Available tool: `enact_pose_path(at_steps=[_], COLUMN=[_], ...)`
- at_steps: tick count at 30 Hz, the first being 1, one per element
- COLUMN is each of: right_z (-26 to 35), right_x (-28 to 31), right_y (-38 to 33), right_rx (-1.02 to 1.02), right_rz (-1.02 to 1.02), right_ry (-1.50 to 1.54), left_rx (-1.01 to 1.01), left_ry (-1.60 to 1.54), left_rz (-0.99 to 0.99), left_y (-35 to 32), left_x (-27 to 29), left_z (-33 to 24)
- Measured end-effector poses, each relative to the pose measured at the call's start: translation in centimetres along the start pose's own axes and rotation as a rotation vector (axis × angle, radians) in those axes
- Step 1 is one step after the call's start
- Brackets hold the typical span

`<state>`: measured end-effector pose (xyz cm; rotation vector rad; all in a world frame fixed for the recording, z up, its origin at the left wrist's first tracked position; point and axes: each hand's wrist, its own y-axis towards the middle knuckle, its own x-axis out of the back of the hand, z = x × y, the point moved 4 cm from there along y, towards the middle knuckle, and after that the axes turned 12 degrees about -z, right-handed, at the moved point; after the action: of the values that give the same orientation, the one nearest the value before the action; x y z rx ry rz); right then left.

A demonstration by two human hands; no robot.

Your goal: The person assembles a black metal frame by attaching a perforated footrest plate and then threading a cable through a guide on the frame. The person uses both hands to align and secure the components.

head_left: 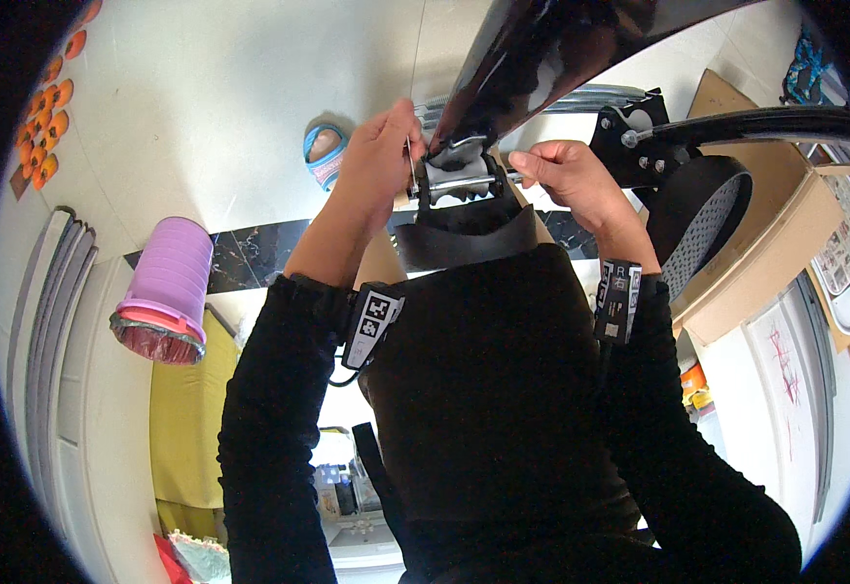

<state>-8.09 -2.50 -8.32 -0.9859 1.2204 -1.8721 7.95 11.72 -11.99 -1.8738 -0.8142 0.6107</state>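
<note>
In front of my lap is a black bracket with a metal rod running across it and a light, shiny piece behind the rod. A large glossy black curved panel rises from its far side. My left hand is closed at the rod's left end, on a thin metal piece that looks like a hex key. At the right end my right hand is closed, thumb and forefinger pinched at a thin metal end; whether that is the rod itself or a tool, I cannot tell.
To the right are a black plate with bolts, a black pedal-like piece with a strap and an open cardboard box. A purple bin lies at the left. One foot in a blue slipper shows beyond my left hand.
</note>
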Motion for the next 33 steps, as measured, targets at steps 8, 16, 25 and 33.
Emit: enact_pose_path(at_steps=[8,16,25,33], right_z=[0.0,0.0,-0.1,-0.5], right_x=[0.1,0.2,0.3,0.2], right_y=[0.0,-0.1,-0.1,0.3], right_rx=[-0.029,-0.053,-0.101,-0.041], right_rz=[-0.011,-0.012,-0.025,-0.022], right_ry=[-0.052,-0.039,-0.005,0.017], left_rx=[-0.01,0.067,-0.407,-0.744], left_ry=[-0.03,-0.035,0.032,0.146], left_rz=[-0.055,-0.035,-0.128,-0.197], left_y=[0.0,0.0,-1.1,-3.6], left_x=[-0.3,-0.1,-0.4,-0.5], left_z=[0.4,0.5,-0.4,-1.4])
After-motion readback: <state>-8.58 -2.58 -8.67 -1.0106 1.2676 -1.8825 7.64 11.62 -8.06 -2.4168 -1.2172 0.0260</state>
